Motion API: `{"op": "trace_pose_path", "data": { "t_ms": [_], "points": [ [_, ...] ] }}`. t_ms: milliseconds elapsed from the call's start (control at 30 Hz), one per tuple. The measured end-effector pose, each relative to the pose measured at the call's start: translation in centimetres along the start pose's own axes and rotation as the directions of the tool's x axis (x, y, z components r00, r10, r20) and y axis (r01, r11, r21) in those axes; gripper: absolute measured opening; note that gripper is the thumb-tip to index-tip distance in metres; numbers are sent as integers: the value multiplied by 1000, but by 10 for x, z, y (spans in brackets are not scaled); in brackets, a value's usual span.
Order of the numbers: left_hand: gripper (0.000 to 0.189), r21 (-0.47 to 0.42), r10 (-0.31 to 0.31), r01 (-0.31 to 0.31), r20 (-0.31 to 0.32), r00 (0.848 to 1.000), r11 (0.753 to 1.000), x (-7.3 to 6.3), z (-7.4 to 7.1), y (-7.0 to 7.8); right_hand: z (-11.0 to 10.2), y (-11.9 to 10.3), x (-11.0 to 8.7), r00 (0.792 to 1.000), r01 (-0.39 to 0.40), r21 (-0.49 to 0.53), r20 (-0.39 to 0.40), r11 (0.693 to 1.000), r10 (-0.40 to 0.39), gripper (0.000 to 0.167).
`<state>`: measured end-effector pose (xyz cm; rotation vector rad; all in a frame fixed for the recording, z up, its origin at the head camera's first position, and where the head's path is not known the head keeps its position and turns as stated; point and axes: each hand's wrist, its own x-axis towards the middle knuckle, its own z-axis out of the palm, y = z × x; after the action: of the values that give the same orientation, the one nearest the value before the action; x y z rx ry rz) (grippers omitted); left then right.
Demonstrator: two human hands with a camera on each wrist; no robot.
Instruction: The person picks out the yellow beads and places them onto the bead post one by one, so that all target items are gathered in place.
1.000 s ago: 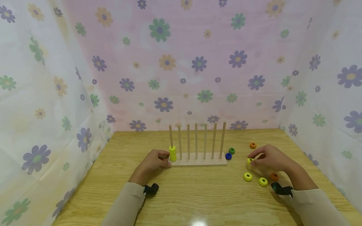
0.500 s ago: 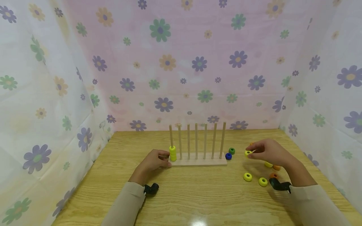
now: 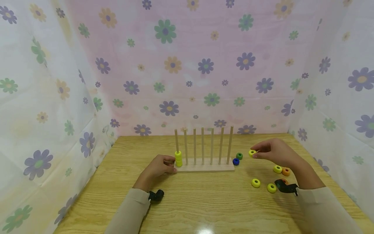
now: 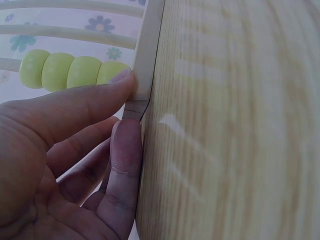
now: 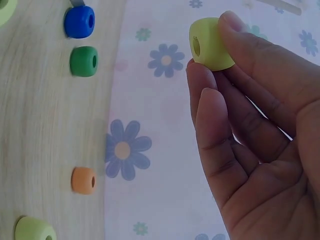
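A wooden peg rack [image 3: 204, 166] with several upright pegs stands mid-table, and its leftmost peg bears a stack of yellow beads [image 3: 178, 161]. My left hand [image 3: 159, 165] grips the rack's left end, thumb beside the lowest bead in the left wrist view. Right of the rack, my right hand [image 3: 277, 154] is raised over the table. It pinches a yellow bead [image 5: 215, 47] between thumb and fingertips, the hole showing at one end. A green bead [image 3: 239, 157] and a blue bead [image 3: 235, 163] lie between that hand and the rack.
Loose yellow beads [image 3: 255, 185] and an orange bead [image 3: 286, 174] lie at the right; another is partly hidden by the black wrist camera [image 3: 285, 187]. The right wrist view shows one more orange bead [image 5: 81, 181]. Flowered cloth [image 3: 190, 48] encloses the table's back and sides.
My right hand has lifted the yellow bead and carried it back and left towards the rack, uncovering beads that it had hidden. The left hand and rack stay put.
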<state>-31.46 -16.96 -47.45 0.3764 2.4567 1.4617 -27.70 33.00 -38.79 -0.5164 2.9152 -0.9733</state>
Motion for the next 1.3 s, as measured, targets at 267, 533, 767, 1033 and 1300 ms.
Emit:
{"op": "trace_pose_path", "data": {
  "t_ms": [267, 533, 767, 1033, 1300],
  "points": [
    [57, -11, -8, 8, -5, 1000, 1000, 0, 1, -1, -3, -11, 5, 1000, 20, 22, -16, 1000, -19, 32],
    [58, -33, -23, 23, 0, 1000, 999, 0, 1, -1, -6, -23, 8, 999, 39, 35, -32, 999, -38, 30],
    [58, -34, -21, 21, 0, 1000, 999, 1, 0, -1, -11, -34, 11, 999, 32, 50, -23, 998, -31, 33],
    [58, -29, -25, 25, -4, 1000, 999, 1, 0, -1, -12, -46, 16, 998, 47, 43, -40, 998, -46, 31],
    [57, -16, -30, 30, -9, 1000, 999, 0, 1, 0, -13, -54, 19, 995, 89, 32, -42, 996, -88, 29]
  ]
}}
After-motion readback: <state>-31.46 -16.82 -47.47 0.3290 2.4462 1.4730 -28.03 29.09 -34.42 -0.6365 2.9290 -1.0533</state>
